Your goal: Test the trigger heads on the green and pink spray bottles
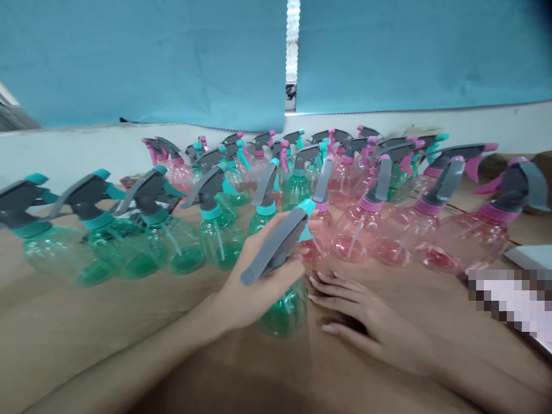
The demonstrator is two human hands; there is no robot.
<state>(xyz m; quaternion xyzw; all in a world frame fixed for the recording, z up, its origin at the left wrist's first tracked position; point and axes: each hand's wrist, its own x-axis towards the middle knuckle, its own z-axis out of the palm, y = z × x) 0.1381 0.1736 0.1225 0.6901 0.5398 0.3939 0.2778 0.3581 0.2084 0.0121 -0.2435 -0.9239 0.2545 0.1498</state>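
Two blue fabric sheets hang behind a brown tabletop. At its near middle, in front of the rows, is a round, green-tinted clear plastic spray bottle with a grey head; whether its base touches down is unclear. The left hand wraps it just below the head, fingers closed around. A snug hold there, without squeezing the turquoise trigger, should keep it steady. The right hand lies palm-down just beside it, fingers slightly spread. Beyond the one held bottle, the front row counts five green bottles with turquoise collars and four pink bottles with pink collars; further bottles behind overlap too much to count.
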